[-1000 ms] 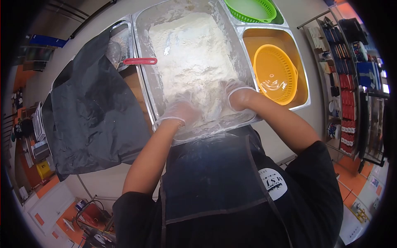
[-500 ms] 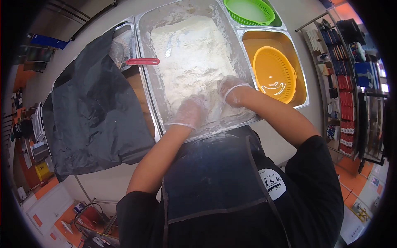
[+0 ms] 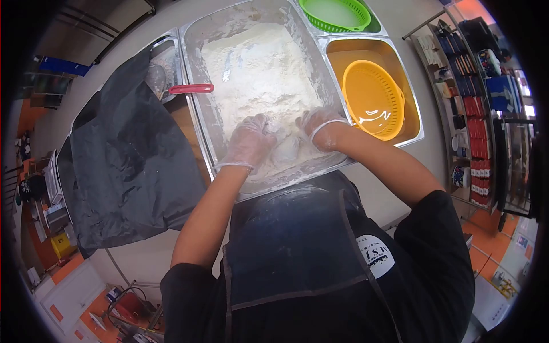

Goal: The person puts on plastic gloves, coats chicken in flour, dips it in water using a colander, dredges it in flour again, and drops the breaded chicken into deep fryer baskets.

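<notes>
A deep metal pan (image 3: 193,51) holds a thick bed of white flour (image 3: 257,68). Both my hands wear clear plastic gloves and are in the near part of this pan. My left hand (image 3: 251,143) is closed, its fingers curled at a whitish, floury bit that I cannot make out. To its right, my right hand (image 3: 321,127) bends down to the flour near the right wall; its fingertips are hidden. Between the wrists lies a flour-coated lump (image 3: 287,150), its kind unclear.
A red-handled tool (image 3: 191,88) rests across the pan's left rim. Black plastic sheeting (image 3: 131,154) covers the containers at left. On the right, a yellow basket (image 3: 372,100) sits in a metal pan of liquid, with a green basket (image 3: 337,14) behind. Shelves (image 3: 457,97) stand farther right.
My left hand has lifted slightly and moved left, its fingers now curled in. The right hand stays near the right wall. A floury lump shows more plainly between them. The view has shifted slightly.
</notes>
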Action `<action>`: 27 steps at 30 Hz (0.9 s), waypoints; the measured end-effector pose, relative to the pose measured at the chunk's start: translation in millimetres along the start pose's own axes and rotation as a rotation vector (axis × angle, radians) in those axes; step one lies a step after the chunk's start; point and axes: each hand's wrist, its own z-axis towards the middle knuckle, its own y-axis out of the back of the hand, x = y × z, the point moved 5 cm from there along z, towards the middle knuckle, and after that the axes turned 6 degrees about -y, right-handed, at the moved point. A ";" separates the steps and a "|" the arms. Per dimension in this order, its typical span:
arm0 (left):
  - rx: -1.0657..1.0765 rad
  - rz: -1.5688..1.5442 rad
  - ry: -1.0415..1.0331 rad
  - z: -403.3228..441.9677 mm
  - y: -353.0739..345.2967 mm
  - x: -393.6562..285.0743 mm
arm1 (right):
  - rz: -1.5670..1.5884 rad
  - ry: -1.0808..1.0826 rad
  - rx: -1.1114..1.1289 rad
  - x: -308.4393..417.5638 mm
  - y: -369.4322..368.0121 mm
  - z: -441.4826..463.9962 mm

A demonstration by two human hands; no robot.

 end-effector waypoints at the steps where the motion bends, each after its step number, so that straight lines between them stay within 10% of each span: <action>1: 0.000 0.023 -0.033 2.6 -2.3 -1.1 | 0.080 -0.005 -0.028 0.8 -7.8 4.9; 17: -0.079 -0.214 -0.083 36.9 -6.7 -22.6 | 0.483 -0.071 -0.168 -9.8 33.1 -0.2; 27: 0.590 0.242 0.024 1.0 -23.5 -7.0 | 0.351 0.083 -0.114 -26.5 -19.6 48.6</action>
